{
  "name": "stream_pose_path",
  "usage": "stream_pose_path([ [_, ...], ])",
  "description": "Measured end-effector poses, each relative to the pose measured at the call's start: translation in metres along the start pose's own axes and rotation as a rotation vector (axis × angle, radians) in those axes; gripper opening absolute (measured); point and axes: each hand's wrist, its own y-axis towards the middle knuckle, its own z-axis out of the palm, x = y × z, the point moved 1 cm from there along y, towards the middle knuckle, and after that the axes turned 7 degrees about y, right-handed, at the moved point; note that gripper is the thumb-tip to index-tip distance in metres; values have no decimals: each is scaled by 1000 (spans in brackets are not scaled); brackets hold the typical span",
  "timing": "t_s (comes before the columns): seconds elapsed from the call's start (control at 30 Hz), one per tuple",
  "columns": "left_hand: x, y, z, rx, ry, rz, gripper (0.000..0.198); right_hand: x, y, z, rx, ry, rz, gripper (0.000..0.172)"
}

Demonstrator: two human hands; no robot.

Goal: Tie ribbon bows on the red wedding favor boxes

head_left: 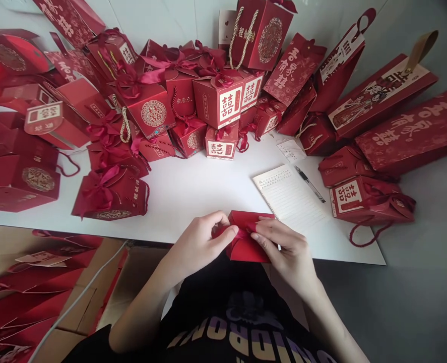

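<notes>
A small red gift box [250, 252] is at the table's front edge, close to my body. A red ribbon [243, 233] lies across its top. My left hand [202, 243] pinches the ribbon from the left side, thumb against curled fingers. From the right, my right hand [288, 245] closes thumb and fingertips on the same ribbon over the box. The fingers hide part of the ribbon, so I cannot see whether it is knotted.
A lined notebook [283, 189] and a black pen [310, 184] lie beyond the box. Several finished-looking red boxes [157, 113] crowd the back of the white table [193, 189]. Tall boxes [412, 131] stand right. Below left are flat red boxes [34, 275] and a white cable [83, 295].
</notes>
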Motion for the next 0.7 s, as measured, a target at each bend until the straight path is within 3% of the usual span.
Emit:
stream_pose_path([
  [0.07,-3,-3,-5,19,26,50,15,-2,-2,1,0,-32,-21,20],
  [0.17,-8,-7,-11,100,121,158,28,-3,-4,1,31,-71,-70,25],
  [0.27,-15,-8,-16,146,320,303,20,-4,-5,3,26,-80,-122,29],
  [0.37,-23,-5,-19,49,514,446,16,-6,-4,4,-20,-51,-140,28],
  [0.5,-31,0,-19,-66,715,559,12,-11,-3,7,-93,-17,-32,17],
  [0.57,-33,1,-20,-109,761,612,13,-12,-3,9,-147,35,47,10],
  [0.7,-37,1,-23,-163,747,725,15,-12,-3,13,-214,156,141,12],
])
